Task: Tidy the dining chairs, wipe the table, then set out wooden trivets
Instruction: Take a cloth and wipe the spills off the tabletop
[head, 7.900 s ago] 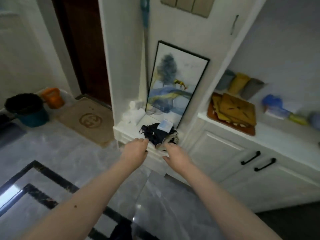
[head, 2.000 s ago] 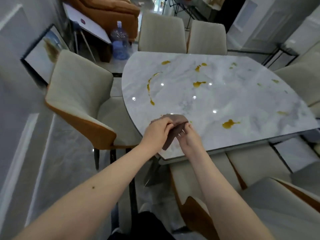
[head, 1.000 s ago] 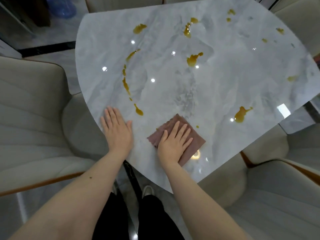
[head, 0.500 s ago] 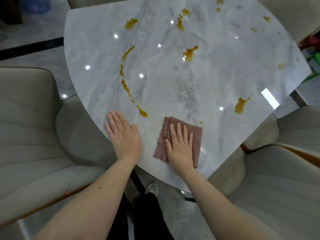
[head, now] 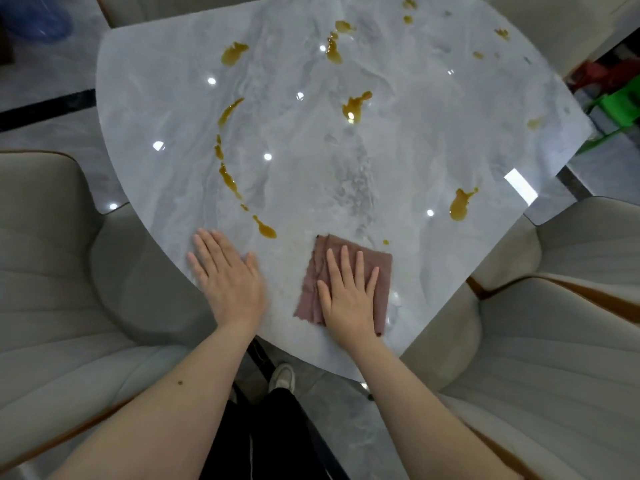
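Hands flat on the glossy grey marble-look table top [head: 398,150], both of them, down at the near edge around six o'clock. Right hand [head: 348,289] lies palm down on a folded dusty-pink cleaning cloth [head: 382,271], fingers [head: 343,261] straight and only slightly spread, pressing the cloth flat against the surface without gripping it. Left hand [head: 230,273] rests bare on the marble just beside it, toward seven o'clock, fingers straight and close together, holding nothing.

Amber-yellow spills [head: 462,204] dot the surface. One blob sits at about two o'clock from the cloth, well apart from it. A tiny drop lies just off the cloth's far right corner. A curved trail of streaks [head: 227,174] runs from eleven o'clock down to a teardrop [head: 266,230] near the left hand's fingertips. Another splash [head: 355,103] lies mid-table at twelve o'clock, and smaller spots are scattered along the far edge.

Beige padded dining chair [head: 52,289] sits at nine o'clock, with a second one [head: 554,323] at three o'clock, both tucked close to the table. A shoe [head: 282,375] shows below the near edge.
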